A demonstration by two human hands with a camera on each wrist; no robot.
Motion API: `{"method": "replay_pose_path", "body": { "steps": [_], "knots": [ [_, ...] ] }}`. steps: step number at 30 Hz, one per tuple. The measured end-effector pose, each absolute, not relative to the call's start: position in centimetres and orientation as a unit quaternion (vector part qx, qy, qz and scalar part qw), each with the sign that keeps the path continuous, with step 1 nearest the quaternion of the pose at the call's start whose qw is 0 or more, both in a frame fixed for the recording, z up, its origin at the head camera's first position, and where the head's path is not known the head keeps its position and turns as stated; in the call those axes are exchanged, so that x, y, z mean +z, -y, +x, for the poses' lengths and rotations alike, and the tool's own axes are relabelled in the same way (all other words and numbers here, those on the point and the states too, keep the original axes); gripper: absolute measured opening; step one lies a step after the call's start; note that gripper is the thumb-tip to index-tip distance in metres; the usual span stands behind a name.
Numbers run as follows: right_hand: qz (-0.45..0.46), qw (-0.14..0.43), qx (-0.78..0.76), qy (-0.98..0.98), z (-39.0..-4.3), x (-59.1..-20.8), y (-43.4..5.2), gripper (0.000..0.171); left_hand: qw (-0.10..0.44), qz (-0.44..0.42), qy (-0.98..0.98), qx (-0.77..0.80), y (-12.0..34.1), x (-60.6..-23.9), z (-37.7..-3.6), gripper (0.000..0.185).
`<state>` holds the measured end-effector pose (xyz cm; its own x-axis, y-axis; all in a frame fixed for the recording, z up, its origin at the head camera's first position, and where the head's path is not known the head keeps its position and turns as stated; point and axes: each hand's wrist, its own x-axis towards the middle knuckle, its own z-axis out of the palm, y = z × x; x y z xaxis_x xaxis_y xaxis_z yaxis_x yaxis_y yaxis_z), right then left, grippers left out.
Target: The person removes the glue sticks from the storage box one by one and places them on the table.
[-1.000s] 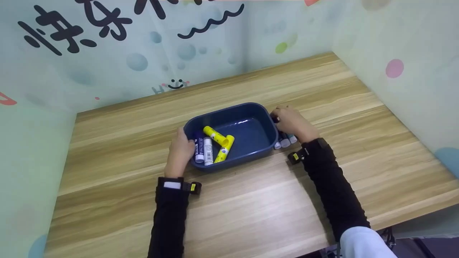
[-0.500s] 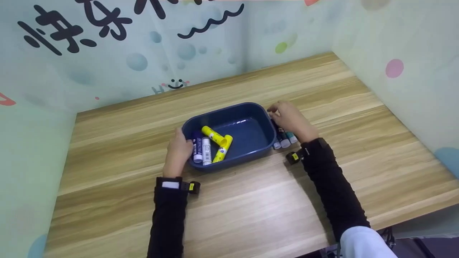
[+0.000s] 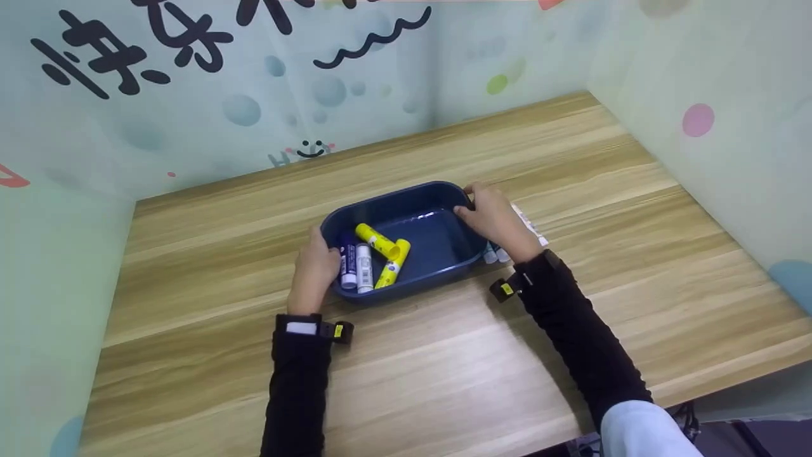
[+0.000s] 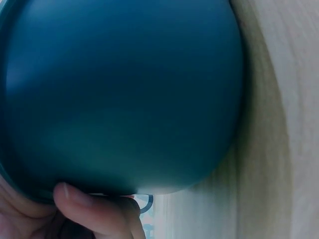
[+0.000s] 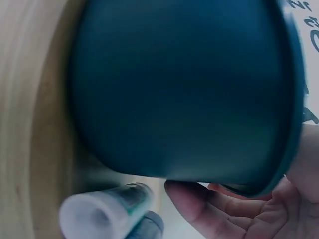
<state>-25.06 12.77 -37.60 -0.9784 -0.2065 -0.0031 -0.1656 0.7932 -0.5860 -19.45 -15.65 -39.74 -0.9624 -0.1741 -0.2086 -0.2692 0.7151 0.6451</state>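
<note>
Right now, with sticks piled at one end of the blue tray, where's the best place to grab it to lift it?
Probably by the rim at both short ends, one hand from each side. The tray is a long, rounded box with a lip. The left hand already has a grip on the loaded end, where the sticks lie; the right hand is on the far end.

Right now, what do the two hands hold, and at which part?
Both hold the dark blue tray. The left hand grips its left rim, the right hand its right rim, with fingers curled over the edge.
</note>
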Motion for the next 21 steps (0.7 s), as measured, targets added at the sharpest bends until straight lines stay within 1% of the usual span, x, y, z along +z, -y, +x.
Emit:
{"method": "replay_pose_path", "body": {
  "steps": [3, 8, 13, 17, 21],
  "knots": [
    [-0.107, 0.040, -0.288, -0.951, -25.1, -38.1, -12.7, 0.047, 0.069, -0.120, -0.922, 0.360, 15.6, -39.7, -19.4, 0.058],
    [-0.117, 0.035, -0.276, -0.953, -25.1, -38.6, -12.8, 0.039, 0.074, -0.125, -0.921, 0.361, 15.6, -39.6, -19.4, 0.059],
    [-0.118, 0.033, -0.260, -0.958, -25.0, -38.8, -12.7, 0.036, 0.068, -0.126, -0.922, 0.359, 15.6, -39.5, -19.3, 0.059],
    [-0.118, 0.031, -0.252, -0.960, -25.0, -39.1, -12.7, 0.037, 0.051, -0.129, -0.931, 0.338, 15.5, -39.4, -19.1, 0.057],
    [-0.124, 0.032, -0.253, -0.959, -25.0, -39.3, -12.7, 0.039, 0.013, -0.134, -0.941, 0.309, 15.3, -39.1, -19.0, 0.051]
  ]
}}
